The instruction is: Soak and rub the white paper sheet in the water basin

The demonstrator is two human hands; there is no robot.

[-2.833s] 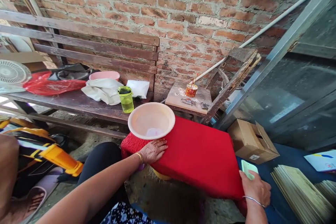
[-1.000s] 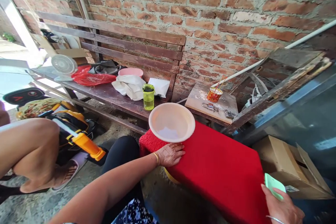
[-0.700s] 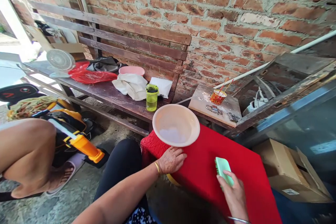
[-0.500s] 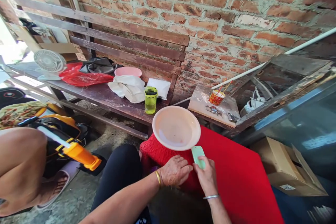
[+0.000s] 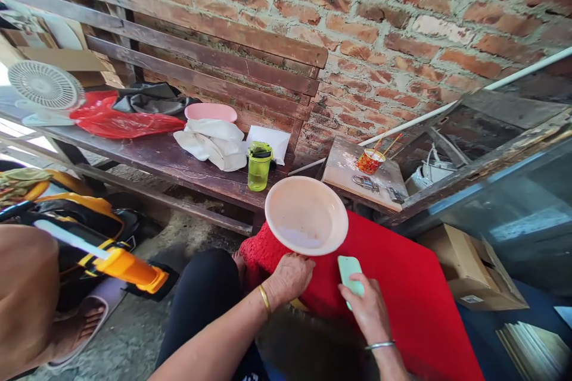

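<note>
A pale pink plastic basin (image 5: 333, 208) with some clear liquid in its bottom stands at the end of the red-covered surface, seemingly tilted a little toward me. My left hand (image 5: 290, 277), a gold bangle at its wrist, is closed at the near rim, its fingertips partly hidden under the edge. In my right hand (image 5: 369, 303) is a pale green flat oblong with rounded corners (image 5: 349, 268); its underside is hidden, so I cannot tell its exact kind. That hand is just right of the basin, apart from it, over the red cloth (image 5: 415, 286).
A wooden bench (image 5: 147, 158) behind holds a green bottle (image 5: 259, 169), white cloth (image 5: 212, 143), a pink dish (image 5: 210, 112), a red bag (image 5: 129, 122) and a fan (image 5: 44, 86). Right are a small board (image 5: 335, 175) with a cup (image 5: 370, 161), and a cardboard box (image 5: 473, 274). Another person's leg (image 5: 27, 292) is left.
My left hand has moved left and up to the basin's near rim, away from my right hand. My right hand has shifted right with the green oblong. The basin looks more tilted.
</note>
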